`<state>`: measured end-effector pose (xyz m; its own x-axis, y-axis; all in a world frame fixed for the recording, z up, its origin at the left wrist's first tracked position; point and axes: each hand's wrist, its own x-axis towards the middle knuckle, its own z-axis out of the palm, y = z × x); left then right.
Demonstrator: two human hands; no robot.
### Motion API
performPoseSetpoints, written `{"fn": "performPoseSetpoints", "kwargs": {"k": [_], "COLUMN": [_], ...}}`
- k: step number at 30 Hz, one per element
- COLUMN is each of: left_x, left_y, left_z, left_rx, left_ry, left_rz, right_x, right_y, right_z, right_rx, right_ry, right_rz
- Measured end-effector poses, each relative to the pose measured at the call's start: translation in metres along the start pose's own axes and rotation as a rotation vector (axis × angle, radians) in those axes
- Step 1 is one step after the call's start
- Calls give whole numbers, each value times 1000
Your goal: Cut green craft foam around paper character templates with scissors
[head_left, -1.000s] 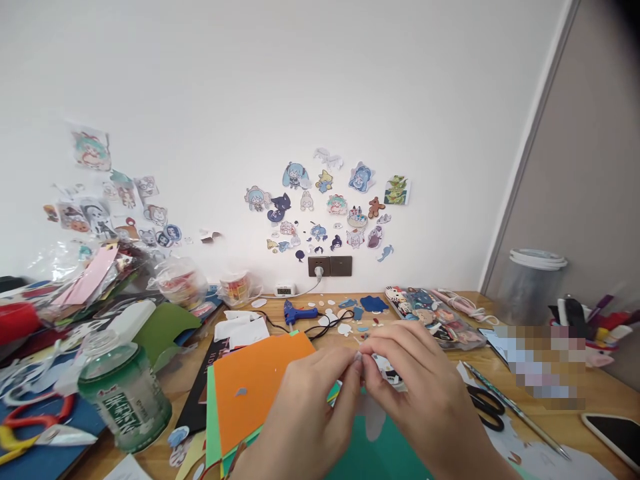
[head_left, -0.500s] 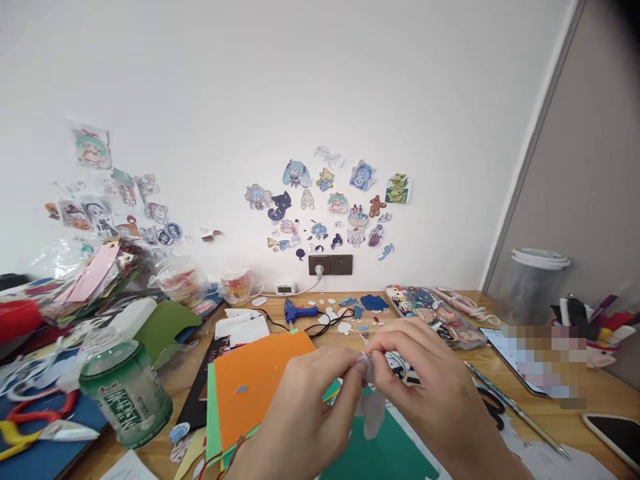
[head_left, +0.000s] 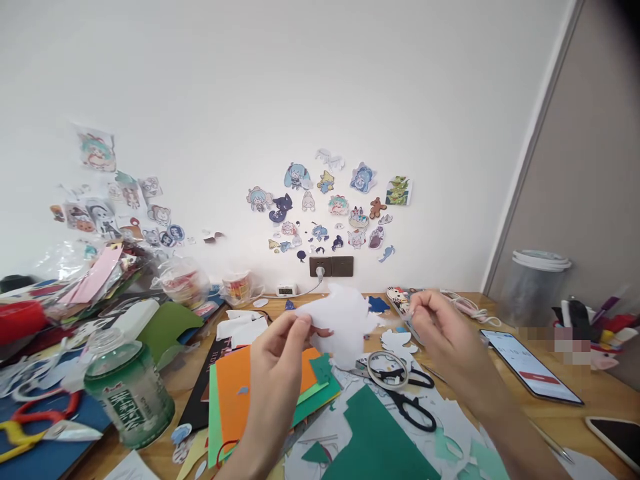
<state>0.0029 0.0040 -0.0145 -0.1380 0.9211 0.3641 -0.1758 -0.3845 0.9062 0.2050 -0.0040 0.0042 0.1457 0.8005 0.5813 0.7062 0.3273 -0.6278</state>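
Observation:
My left hand [head_left: 285, 340] pinches the edge of a white paper cut-out [head_left: 343, 327], which hangs in the air over the table's middle. To the right of the paper, my right hand [head_left: 437, 323] is raised with its fingers pinched together; whatever may be between them is too small to make out. Below the hands lie black-handled scissors [head_left: 413, 410], a roll of tape [head_left: 369, 371] and a dark green sheet [head_left: 375, 440] on white paper scraps. An orange sheet [head_left: 233, 387] on a green stack is beside my left forearm.
A green-labelled bottle [head_left: 127, 393], red-and-yellow scissors [head_left: 43, 427] and paper piles crowd the left. At the right are a phone [head_left: 533, 367], a pen cup [head_left: 605, 350] and a clear bucket [head_left: 533, 290]. Stickers [head_left: 337, 204] cover part of the wall.
My hands have moved apart, the left to the left and the right to the right and upward. The white paper now spreads open from my left hand, and the scissors and tape are uncovered.

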Motion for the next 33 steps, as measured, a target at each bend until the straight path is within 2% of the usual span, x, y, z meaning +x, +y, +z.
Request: {"fn": "performPoseSetpoints", "kwargs": {"k": [1,5,8,11,15,17,21,26,33], "left_x": [2,4,3,1,-1,-3,-6,-7,-9], "left_y": [-1,-4,-3,-3,-3,-2,3,0,-1], "left_z": [-1,-2,1,5,8,8,10,12,10], "left_rx": [-40,-50,-7,58,129,144,182,237,357], "left_ry": [11,-19,-78,-147,-218,-245,-256,-337,-299], "left_rz": [-16,-41,-51,-62,-71,-70,-46,-98,15], "right_x": [4,9,8,6,1,-4,-10,-14,-20], "right_y": [6,30,33,20,-3,-10,-15,-18,-19], "right_z": [-3,-11,-9,-6,-4,-2,1,6,19], "right_rx": [-75,-289,-268,-143,371,468,429,293,98], "right_ry": [-46,-379,-456,-405,-351,-370,-402,-392,-148], "right_rz": [20,67,53,92,173,174,121,-37,-410]}}
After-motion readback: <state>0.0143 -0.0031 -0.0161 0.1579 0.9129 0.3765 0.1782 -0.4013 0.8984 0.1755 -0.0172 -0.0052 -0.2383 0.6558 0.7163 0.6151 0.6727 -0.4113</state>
